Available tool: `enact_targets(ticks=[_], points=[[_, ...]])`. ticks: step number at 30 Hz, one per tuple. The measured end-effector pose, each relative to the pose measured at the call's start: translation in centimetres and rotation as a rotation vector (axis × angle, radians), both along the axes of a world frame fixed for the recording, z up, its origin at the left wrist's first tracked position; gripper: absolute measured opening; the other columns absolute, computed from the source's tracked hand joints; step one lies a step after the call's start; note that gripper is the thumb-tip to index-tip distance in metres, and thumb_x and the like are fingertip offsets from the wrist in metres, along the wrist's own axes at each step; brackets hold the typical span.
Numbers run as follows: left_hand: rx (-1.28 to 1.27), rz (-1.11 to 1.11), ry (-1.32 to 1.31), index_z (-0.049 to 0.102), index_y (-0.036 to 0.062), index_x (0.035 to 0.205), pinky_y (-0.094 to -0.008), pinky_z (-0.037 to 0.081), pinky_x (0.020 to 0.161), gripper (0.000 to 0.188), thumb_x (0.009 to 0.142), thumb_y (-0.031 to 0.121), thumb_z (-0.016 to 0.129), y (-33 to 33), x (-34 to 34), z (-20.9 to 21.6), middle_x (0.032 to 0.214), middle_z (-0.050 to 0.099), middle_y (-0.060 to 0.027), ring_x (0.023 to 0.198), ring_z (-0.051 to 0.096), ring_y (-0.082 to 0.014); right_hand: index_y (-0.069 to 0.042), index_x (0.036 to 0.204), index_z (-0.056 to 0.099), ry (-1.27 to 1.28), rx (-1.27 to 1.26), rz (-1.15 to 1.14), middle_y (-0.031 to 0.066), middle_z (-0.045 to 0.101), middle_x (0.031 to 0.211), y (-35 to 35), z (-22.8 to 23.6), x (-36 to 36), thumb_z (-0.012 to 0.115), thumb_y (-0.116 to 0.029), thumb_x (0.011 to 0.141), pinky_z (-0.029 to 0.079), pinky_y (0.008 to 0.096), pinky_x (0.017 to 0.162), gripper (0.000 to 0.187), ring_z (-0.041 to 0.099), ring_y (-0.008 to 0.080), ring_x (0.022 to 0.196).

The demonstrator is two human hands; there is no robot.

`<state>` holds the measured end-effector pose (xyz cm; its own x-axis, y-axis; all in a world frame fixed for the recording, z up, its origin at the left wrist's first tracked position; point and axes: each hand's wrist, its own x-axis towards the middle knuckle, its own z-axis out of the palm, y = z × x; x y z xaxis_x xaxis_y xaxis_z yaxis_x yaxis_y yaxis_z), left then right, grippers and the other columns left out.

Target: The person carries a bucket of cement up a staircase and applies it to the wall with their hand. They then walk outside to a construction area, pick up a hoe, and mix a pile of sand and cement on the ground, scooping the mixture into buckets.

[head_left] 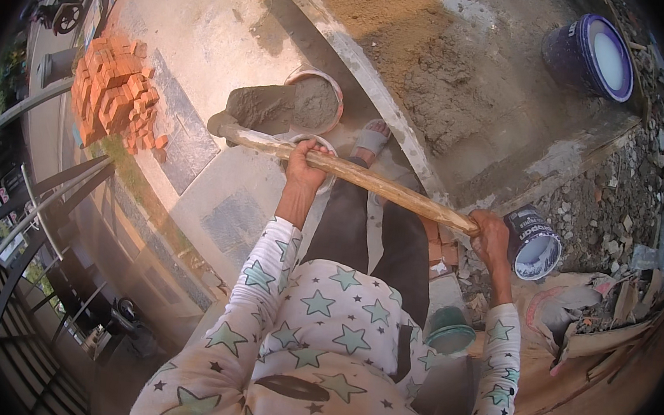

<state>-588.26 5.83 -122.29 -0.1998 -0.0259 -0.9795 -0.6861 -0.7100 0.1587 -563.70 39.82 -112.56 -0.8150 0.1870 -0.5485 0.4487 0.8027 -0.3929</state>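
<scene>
A wide bed of sandy mortar (444, 76) is filling the upper right, and pale paving (205, 37) is lying open between the brick pile (119, 93) and the bed's concrete curb (358, 69). That curb is slanting down just beyond the sandalled foot (372, 136), leaving little room there. Rubble (594, 201) is bordering the right side. A long-handled hoe (396, 188) is spanning the space before the person, its mortar-caked head meeting the left side of a mortar-filled bucket (339, 99); whether it is touching the rim is unclear. The left hand (305, 166) is closing around the handle nearer the head; the right hand (492, 239) is gripping its butt end.
</scene>
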Motion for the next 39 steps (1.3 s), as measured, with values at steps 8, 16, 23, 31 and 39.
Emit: enact_targets(ticks=[8,16,23,31,39], points=[[0.065,-0.325,0.141,0.051,0.0066,0.088,-0.0418,0.049,0.078,0.015,0.082,0.0,0.063,6.2,3.5,9.1,0.078,0.053,-0.0065,0.072,0.054,-0.0209,-0.01,0.086,0.061,-0.132,-0.157,-0.209,0.0108,0.062,0.081,-2.3,6.1,11.3,0.065,-0.009,0.065,0.048,0.042,0.069,0.022,0.06,0.0347,0.082],[0.127,-0.769,0.255,0.048,0.005,0.095,-0.0441,0.051,0.07,0.022,0.081,-0.001,0.064,18.1,5.3,10.6,0.079,0.054,-0.0088,0.07,0.056,-0.0225,-0.006,0.098,0.056,-0.211,-0.381,-0.612,0.0139,0.062,0.075,-8.9,13.1,17.9,0.07,-0.005,0.06,0.049,0.0423,0.064,0.04,0.062,0.0371,0.071],[0.205,-1.086,0.36,0.045,0.0013,0.097,-0.0344,0.055,0.052,0.027,0.079,-0.007,0.063,30.9,4.8,3.1,0.078,0.056,-0.0104,0.061,0.06,-0.0208,-0.001,0.097,0.058,-0.088,-0.609,-1.185,0.0094,0.062,0.072,-13.4,9.6,14.0,0.067,-0.001,0.065,0.049,0.0308,0.065,0.033,0.062,0.0185,0.066],[0.305,-1.344,0.46,0.041,0.0027,0.099,-0.0287,0.052,0.042,0.034,0.08,0.0,0.069,37.7,9.7,-4.1,0.072,0.055,-0.0074,0.053,0.058,-0.0153,-0.001,0.091,0.056,0.171,-0.8,-1.601,0.0025,0.055,0.071,-9.7,-0.2,4.7,0.065,0.003,0.064,0.046,0.0261,0.058,0.029,0.054,0.0107,0.061],[0.137,-1.781,0.376,0.051,-0.0014,0.079,-0.0305,0.044,0.034,0.017,0.079,0.002,0.067,36.2,12.2,-5.5,0.059,0.053,-0.0062,0.044,0.052,-0.0151,0.0,0.092,0.052,0.298,-1.098,-1.912,0.0039,0.05,0.066,-7.1,-4.8,-2.8,0.059,0.006,0.064,0.04,0.0285,0.045,0.03,0.049,0.014,0.049]])
